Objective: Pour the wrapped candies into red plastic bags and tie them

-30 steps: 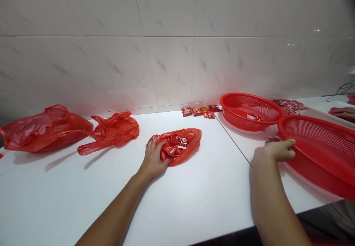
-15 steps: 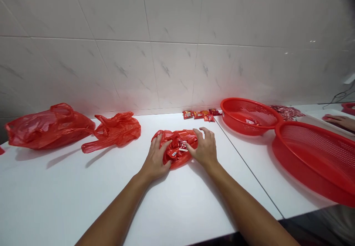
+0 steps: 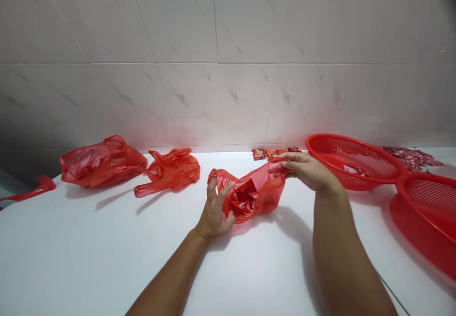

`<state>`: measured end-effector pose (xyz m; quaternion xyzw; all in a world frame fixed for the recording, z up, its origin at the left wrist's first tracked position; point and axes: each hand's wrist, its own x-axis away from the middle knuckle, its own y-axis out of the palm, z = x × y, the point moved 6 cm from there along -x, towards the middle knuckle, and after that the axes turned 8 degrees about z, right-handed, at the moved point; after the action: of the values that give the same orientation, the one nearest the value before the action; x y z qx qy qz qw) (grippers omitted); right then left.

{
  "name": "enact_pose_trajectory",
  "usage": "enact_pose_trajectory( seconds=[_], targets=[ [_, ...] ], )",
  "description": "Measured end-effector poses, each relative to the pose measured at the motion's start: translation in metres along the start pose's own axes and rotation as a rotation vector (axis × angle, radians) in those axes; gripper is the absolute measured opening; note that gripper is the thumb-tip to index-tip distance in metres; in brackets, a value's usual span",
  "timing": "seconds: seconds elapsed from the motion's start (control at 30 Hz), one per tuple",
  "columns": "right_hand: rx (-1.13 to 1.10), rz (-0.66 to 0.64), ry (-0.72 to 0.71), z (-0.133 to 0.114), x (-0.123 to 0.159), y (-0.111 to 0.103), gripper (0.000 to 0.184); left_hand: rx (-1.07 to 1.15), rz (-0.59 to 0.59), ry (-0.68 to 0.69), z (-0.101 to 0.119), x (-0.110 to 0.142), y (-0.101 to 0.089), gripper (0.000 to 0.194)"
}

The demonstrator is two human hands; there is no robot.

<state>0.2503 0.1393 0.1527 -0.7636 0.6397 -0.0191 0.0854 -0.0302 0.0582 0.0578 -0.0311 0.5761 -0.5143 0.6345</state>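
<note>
In front of me, a red plastic bag (image 3: 269,197) gapes toward me, with small red packets (image 3: 245,199) inside. My right hand (image 3: 306,169) pinches the upper right edge of the bag and lifts it off the table. At the opposite side, my left hand (image 3: 215,214) rests against the rim with its fingers spread apart. How many packets lie in the bag cannot be made out.
Left of me on the white table (image 3: 142,259) lie a crumpled red bag (image 3: 176,171) and a fuller red bag (image 3: 101,161). Several packets (image 3: 259,154) line the tiled wall. Two red baskets, one farther (image 3: 356,161) and one nearer (image 3: 427,206), stand at right.
My right hand has moved from beside the bag to its upper right edge and raised it, so the bag is pulled wider. The view has turned slightly left.
</note>
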Motion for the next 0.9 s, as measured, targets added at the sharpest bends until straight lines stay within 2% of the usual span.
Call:
enact_pose_trajectory(
  seconds=[0.07,0.17,0.27,0.3,0.37,0.43,0.5,0.57,0.7,0.77,0.8,0.9],
  targets=[
    [0.152,0.101,0.002,0.000,0.005,-0.017,0.036,0.004,0.017,0.025,0.003,0.000,-0.001,0.092],
    [0.491,0.367,-0.057,-0.013,0.016,-0.047,0.041,0.017,0.068,0.059,0.007,-0.002,-0.004,0.087],
    [0.624,0.512,-0.123,-0.034,0.031,-0.053,0.027,0.029,0.097,0.079,0.011,-0.006,-0.004,0.083],
    [0.673,0.510,-0.129,-0.038,0.034,-0.048,0.030,0.027,0.098,0.080,0.012,-0.007,-0.003,0.082],
    [0.791,0.474,-0.113,-0.041,0.034,-0.032,0.052,0.020,0.098,0.084,0.014,-0.008,-0.001,0.081],
    [0.891,0.415,-0.060,-0.034,0.025,-0.016,0.068,0.012,0.102,0.092,0.016,-0.008,0.000,0.080],
    [0.929,0.348,0.009,-0.021,0.013,-0.006,0.061,0.003,0.115,0.090,0.016,-0.009,-0.001,0.078],
    [0.859,0.276,0.034,-0.010,0.004,-0.004,0.051,-0.014,0.138,0.076,0.014,-0.009,-0.004,0.076],
    [0.427,0.195,-0.089,-0.013,0.005,-0.015,0.050,-0.054,0.198,0.053,0.009,-0.011,-0.009,0.071],
    [0.317,0.219,-0.143,-0.021,0.012,-0.024,0.052,-0.070,0.228,0.045,0.008,-0.012,-0.010,0.067],
    [0.330,0.261,-0.161,-0.025,0.015,-0.029,0.052,-0.080,0.242,0.040,0.007,-0.012,-0.010,0.065],
    [0.538,0.462,-0.150,-0.033,0.023,-0.044,0.046,-0.105,0.305,0.015,0.006,-0.014,-0.015,0.056]
  ],
)
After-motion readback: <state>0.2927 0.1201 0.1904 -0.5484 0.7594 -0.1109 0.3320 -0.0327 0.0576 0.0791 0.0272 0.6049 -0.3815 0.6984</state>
